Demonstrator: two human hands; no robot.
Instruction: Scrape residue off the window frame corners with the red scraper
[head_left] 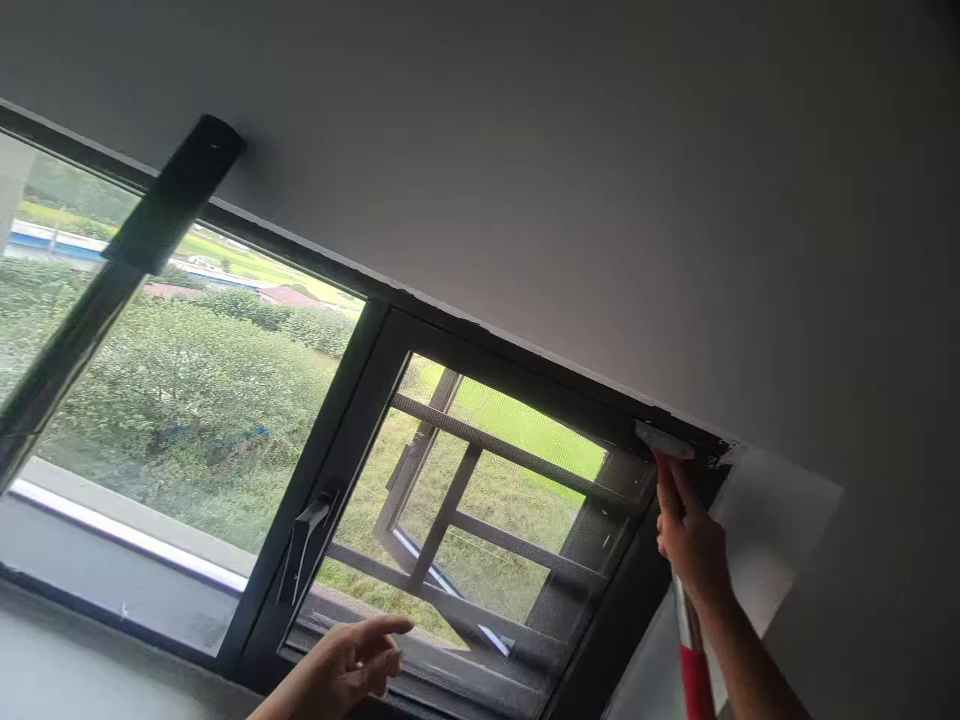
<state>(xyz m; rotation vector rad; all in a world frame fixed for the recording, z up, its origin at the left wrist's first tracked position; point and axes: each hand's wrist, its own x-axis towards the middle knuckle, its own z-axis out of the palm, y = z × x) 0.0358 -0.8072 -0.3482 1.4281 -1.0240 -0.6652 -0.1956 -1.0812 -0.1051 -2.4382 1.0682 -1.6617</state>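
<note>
My right hand (690, 540) grips a scraper (664, 442) with a red and white handle. Its flat blade is pressed against the top right corner of the dark window frame (517, 375), just under the white wall. My left hand (352, 660) hovers near the bottom edge of the window with the index finger pointing right, holding nothing. It is close to the lower rail of the frame, below the window handle (304, 545).
The window has a mesh screen with an open sash behind it. A fixed glass pane (172, 400) lies to the left, with a dark bar (127, 260) across it. Trees and fields show outside. A white patch (772, 540) marks the wall right of the frame.
</note>
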